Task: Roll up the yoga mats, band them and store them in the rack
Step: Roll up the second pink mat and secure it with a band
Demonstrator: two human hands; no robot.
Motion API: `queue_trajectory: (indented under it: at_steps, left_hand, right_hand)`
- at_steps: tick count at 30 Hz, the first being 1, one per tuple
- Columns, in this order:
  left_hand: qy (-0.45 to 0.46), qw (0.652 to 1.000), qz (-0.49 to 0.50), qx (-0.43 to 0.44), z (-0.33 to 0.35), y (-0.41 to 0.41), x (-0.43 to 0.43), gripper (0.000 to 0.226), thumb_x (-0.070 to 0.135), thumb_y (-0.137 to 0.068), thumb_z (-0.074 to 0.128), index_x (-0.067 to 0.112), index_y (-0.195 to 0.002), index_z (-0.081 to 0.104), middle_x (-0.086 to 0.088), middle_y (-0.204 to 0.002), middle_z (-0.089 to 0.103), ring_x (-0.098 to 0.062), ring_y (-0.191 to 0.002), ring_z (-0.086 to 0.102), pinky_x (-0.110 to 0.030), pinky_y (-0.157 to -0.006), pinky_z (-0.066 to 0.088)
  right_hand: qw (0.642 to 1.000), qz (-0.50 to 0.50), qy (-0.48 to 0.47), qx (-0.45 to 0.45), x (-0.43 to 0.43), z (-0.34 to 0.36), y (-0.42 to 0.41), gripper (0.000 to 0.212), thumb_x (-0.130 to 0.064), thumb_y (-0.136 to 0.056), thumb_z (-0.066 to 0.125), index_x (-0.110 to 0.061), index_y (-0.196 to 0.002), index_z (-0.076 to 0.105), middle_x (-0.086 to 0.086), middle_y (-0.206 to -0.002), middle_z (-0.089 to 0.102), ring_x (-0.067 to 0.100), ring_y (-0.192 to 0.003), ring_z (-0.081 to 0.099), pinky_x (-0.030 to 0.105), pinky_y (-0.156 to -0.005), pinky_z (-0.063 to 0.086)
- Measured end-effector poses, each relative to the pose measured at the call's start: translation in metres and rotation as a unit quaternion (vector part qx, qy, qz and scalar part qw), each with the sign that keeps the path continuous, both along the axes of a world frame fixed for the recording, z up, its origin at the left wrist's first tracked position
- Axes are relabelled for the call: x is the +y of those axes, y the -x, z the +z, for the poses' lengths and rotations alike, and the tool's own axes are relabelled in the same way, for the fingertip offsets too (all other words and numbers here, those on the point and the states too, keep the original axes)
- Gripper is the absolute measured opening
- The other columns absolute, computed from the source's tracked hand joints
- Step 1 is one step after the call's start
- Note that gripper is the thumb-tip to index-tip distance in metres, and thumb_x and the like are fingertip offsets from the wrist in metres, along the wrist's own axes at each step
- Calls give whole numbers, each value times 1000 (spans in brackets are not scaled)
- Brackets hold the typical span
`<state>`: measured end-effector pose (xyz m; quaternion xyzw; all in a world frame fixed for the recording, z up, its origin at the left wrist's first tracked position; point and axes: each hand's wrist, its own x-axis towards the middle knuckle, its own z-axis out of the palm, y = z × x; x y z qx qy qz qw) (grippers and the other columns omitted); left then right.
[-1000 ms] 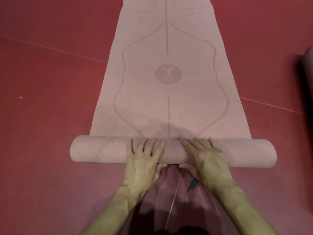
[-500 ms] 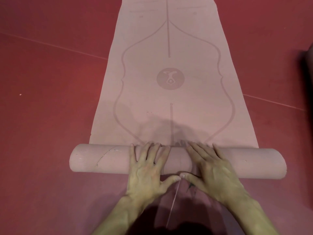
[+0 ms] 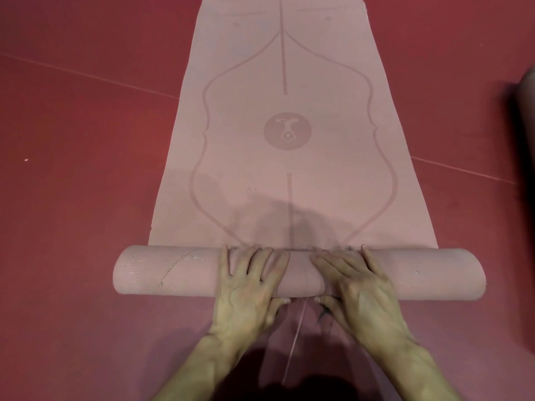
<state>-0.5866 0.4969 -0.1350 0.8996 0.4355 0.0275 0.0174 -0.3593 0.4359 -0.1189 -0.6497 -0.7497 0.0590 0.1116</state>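
A pink yoga mat (image 3: 289,175) lies lengthwise on the red floor, printed with curved guide lines and a round logo (image 3: 287,131). Its near end is wound into a thick roll (image 3: 168,272) lying crosswise in front of me. My left hand (image 3: 249,287) and my right hand (image 3: 356,287) press on the middle of the roll side by side, fingers spread over its top and thumbs tucked under its near side. The fingertips reach the seam where the roll meets the flat mat.
The red floor (image 3: 72,212) has pale seam lines running across it. At the right edge lies a dark rolled object (image 3: 525,198), partly cut off by the frame. A thin pale line (image 3: 293,342) runs along the floor between my forearms.
The roll has moved forward along the mat, closer to the round logo, and has grown slightly thicker. Both hands stayed on its middle and travelled with it.
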Motion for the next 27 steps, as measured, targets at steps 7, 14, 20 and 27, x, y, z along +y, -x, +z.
queue_trajectory:
  at_steps: [7, 14, 20, 27]
  left_hand:
    - [-6, 998, -33, -47, 3, 11, -26, 75, 66, -83, 66, 23, -144, 56, -3, -136, 61, -30, -125, 58, -61, -110, 36]
    - [33, 998, -2, -44, 0, 7, -14, 99, 87, -79, 57, 24, -154, 42, -5, -152, 53, -29, -142, 48, -68, -118, 24]
    - [-34, 997, -21, -68, -10, 6, -25, 86, 72, -87, 66, 12, -148, 56, -11, -145, 57, -34, -135, 52, -67, -115, 33]
    - [-46, 996, -49, -62, 1, 11, -28, 74, 56, -82, 69, 14, -143, 59, -4, -133, 61, -30, -112, 61, -55, -97, 49]
  right_hand:
    - [1000, 4, 7, 6, -23, 5, 4, 81, -52, -53, 97, -23, -125, 74, -11, -120, 74, 16, -111, 70, 51, -112, 31]
    - [995, 17, 48, 81, -19, 1, -8, 98, -56, -67, 91, -17, -148, 51, -1, -148, 58, 16, -138, 47, 46, -123, 20]
    - [992, 6, 73, 102, -10, 5, -12, 80, -55, -66, 91, -32, -135, 56, -12, -130, 65, 17, -120, 64, 45, -120, 32]
    - [995, 30, 76, 51, -10, 14, -12, 64, -57, -56, 94, -29, -109, 71, -14, -105, 74, 18, -95, 73, 33, -104, 48]
